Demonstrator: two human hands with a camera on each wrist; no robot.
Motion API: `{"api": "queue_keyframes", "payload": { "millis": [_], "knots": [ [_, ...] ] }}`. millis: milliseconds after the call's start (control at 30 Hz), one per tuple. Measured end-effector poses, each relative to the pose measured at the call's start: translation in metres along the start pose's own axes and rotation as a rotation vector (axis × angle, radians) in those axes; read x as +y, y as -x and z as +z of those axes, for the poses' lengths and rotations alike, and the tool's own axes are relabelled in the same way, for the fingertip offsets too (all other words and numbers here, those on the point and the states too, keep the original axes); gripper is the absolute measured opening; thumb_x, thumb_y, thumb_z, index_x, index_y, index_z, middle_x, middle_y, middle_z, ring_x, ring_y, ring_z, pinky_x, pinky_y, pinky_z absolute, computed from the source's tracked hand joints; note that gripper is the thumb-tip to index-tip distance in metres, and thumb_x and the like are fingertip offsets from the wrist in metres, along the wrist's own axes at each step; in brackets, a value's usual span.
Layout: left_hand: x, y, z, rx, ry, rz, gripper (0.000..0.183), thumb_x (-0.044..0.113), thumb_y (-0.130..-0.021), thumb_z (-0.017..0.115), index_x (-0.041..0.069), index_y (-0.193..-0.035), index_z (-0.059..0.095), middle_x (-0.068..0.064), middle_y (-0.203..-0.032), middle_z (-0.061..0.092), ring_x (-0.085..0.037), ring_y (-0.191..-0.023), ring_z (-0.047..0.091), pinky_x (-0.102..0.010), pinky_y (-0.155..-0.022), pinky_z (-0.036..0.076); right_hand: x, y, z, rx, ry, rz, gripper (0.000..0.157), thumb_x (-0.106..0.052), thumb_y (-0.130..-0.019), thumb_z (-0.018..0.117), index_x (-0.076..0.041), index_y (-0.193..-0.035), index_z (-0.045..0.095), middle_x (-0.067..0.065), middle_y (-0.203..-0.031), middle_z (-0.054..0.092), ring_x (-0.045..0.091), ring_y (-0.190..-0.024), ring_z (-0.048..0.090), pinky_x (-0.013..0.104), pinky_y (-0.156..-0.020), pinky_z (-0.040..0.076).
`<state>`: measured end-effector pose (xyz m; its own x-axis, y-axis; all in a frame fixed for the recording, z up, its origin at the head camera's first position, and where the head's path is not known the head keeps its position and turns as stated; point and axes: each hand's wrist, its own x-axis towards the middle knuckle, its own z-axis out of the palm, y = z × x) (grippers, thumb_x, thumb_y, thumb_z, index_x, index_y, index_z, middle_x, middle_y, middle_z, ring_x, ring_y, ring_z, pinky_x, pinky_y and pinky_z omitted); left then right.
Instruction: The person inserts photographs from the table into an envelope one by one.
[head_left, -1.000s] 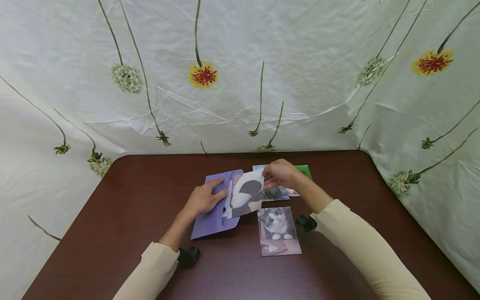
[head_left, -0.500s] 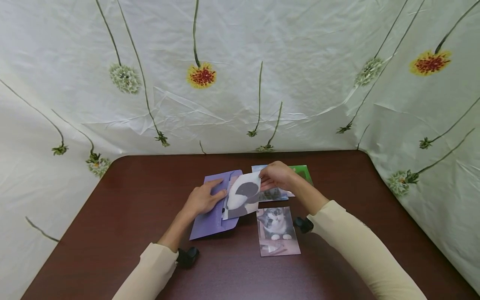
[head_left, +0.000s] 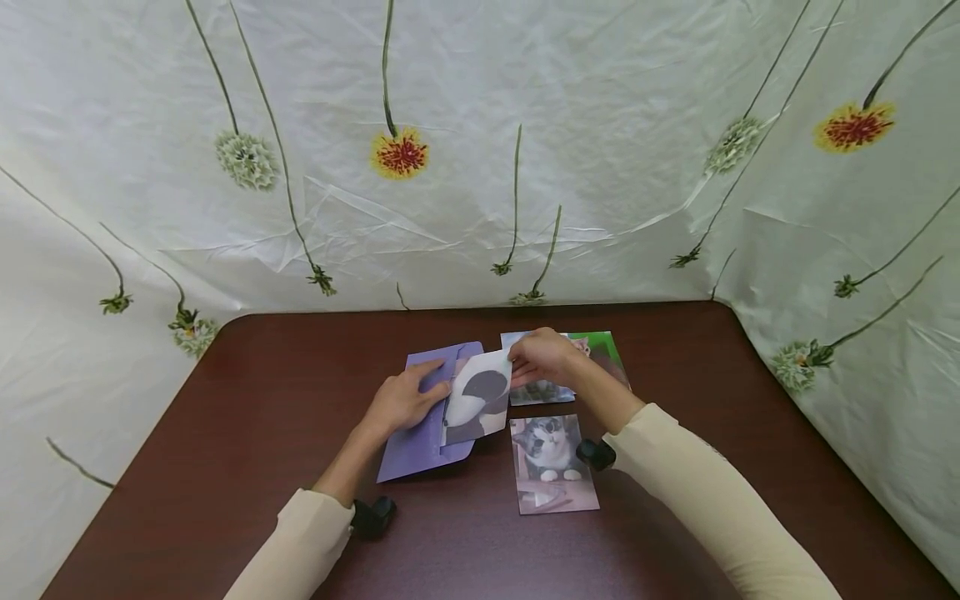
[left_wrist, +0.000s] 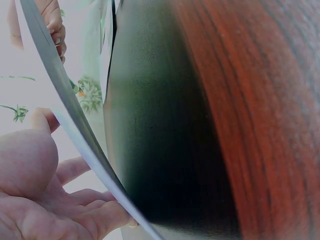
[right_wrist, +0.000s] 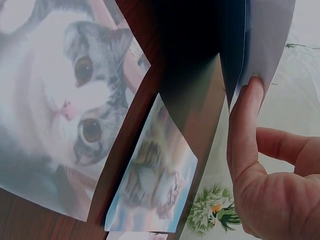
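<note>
Purple paper envelope (head_left: 417, 452), thin, flat; smooth rectangular print (head_left: 477, 398) at mouth.

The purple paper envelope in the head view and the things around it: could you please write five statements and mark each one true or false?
1. The person's left hand touches the purple paper envelope. True.
2. The person's right hand holds nothing. False: it holds the white-and-grey rectangular picture card.
3. This white-and-grey card is completely hidden inside the envelope. False: a large part of its picture shows.
4. The pink-toned rectangular kitten card lies on the dark reddish-brown wooden table. True.
5. The rectangular card with a green corner lies nearer the table's far edge than the pink-toned card. True.
</note>
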<state>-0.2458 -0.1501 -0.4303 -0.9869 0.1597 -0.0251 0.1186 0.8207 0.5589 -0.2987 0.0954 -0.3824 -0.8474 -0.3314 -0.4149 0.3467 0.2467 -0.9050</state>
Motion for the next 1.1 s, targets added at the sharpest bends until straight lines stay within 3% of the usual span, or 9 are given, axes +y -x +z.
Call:
{"api": "queue_keyframes", "payload": {
  "millis": [133,833,1100],
  "knots": [
    [0.0,0.001,0.0,0.0,0.002,-0.001,0.056,0.037,-0.101,0.058,0.008,-0.149,0.052,-0.021,-0.147,0.056,-0.047,-0.135,0.051,-0.059,-0.108,0.042,-0.002,0.0,0.002,0.0,-0.003,-0.002,0.032,0.0,-0.097,0.048,0.018,-0.122,0.056,0.017,-0.085,0.065,0.019,-0.066,0.07,0.043,-0.084,0.06],
    [-0.001,0.0,0.002,0.003,0.002,0.017,0.055,0.036,-0.101,0.058,0.008,-0.148,0.053,-0.023,-0.144,0.057,-0.048,-0.13,0.055,-0.059,-0.104,0.045,-0.004,-0.006,0.023,-0.022,-0.063,-0.024,0.031,0.002,-0.098,0.049,0.02,-0.121,0.058,0.013,-0.077,0.067,0.017,-0.064,0.07,0.034,-0.072,0.062],
    [-0.001,0.0,0.0,-0.002,0.006,0.012,0.056,0.036,-0.101,0.058,0.008,-0.149,0.052,-0.022,-0.145,0.056,-0.047,-0.13,0.055,-0.059,-0.103,0.045,-0.005,-0.009,0.031,-0.021,-0.091,-0.029,0.029,0.002,-0.097,0.05,0.02,-0.118,0.06,0.015,-0.08,0.068,0.019,-0.067,0.07,0.034,-0.074,0.062]
  ]
}}
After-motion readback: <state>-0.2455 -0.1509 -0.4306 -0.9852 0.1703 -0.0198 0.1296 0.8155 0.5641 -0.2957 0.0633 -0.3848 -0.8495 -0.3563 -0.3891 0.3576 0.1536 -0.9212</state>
